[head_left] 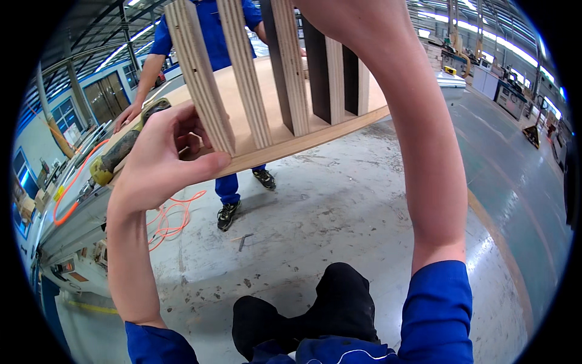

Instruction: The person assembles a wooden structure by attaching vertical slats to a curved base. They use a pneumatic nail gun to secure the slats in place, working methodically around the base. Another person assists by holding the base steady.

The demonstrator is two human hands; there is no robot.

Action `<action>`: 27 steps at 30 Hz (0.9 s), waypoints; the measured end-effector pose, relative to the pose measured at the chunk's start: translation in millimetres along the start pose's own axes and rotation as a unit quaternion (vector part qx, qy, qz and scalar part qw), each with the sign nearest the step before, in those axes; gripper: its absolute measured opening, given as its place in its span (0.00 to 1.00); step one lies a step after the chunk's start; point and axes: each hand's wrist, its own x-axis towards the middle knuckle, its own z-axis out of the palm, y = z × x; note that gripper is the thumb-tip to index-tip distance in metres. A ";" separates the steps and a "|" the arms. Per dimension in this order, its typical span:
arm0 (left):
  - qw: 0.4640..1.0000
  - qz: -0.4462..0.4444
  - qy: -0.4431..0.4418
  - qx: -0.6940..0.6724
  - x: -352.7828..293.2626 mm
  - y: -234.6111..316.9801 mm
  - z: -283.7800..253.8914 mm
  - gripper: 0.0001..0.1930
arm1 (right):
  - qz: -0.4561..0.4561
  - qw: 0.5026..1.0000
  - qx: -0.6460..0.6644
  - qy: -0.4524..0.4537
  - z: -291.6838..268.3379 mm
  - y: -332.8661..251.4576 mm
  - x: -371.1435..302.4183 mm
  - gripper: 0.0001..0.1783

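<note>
A wide, flat wooden board (351, 126) with a pale edge lies in front of me. Several upright plywood slats (291, 73) stand on it in a row, some with dark faces. My left hand (160, 148) is closed around the foot of the leftmost plywood slat (197, 73), its thumb along the board's edge and its fingers curled behind. My right hand (348, 18) reaches up over the slats at the right; its fingers are out of the picture. Beside my left wrist lies a yellow-green and black power tool (121, 148).
Across the board stands a person in blue (209, 36), one hand (128, 115) at the left on the board's edge. An orange hose (173, 221) coils on the grey floor (303, 224). A bench (79, 218) runs along the left; machines (512, 97) stand far right.
</note>
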 end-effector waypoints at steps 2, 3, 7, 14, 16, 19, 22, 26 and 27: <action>1.000 0.000 -0.005 0.001 -0.2 0.7 -1.0 0.23 | -0.008 0.999 0.006 -0.047 -5.3 0.6 3.3 0.21; 1.000 -0.001 -0.005 -0.004 -1.2 0.8 -1.8 0.23 | 0.009 0.999 0.005 -0.041 0.1 -3.2 2.7 0.20; 1.000 -0.009 -0.015 -0.013 -1.0 -2.0 -3.5 0.25 | 0.014 0.999 -0.012 -0.049 24.9 5.6 -3.0 0.18; 1.000 0.003 -0.017 -0.023 -0.2 -0.7 -2.5 0.25 | -0.069 0.981 -0.156 -0.093 52.7 12.9 -12.1 0.18; 1.000 -0.008 -0.017 -0.022 -0.3 -0.6 -3.4 0.27 | -0.027 0.976 -0.184 -0.116 59.8 12.2 -8.3 0.17; 0.999 -0.038 -0.022 -0.013 0.0 1.0 -5.9 0.31 | -0.074 0.971 -0.210 -0.092 69.6 22.0 -15.0 0.16; 0.999 -0.041 -0.026 -0.010 0.7 1.4 -5.8 0.30 | -0.097 0.971 -0.204 -0.080 65.8 19.1 -18.6 0.16; 0.999 -0.017 -0.033 -0.012 1.3 0.5 -6.5 0.26 | -0.106 0.941 -0.312 -0.074 73.4 27.1 -19.7 0.16; 0.999 -0.009 -0.036 -0.013 1.1 -0.9 -7.1 0.25 | -0.101 0.941 -0.314 -0.080 72.8 25.4 -20.0 0.16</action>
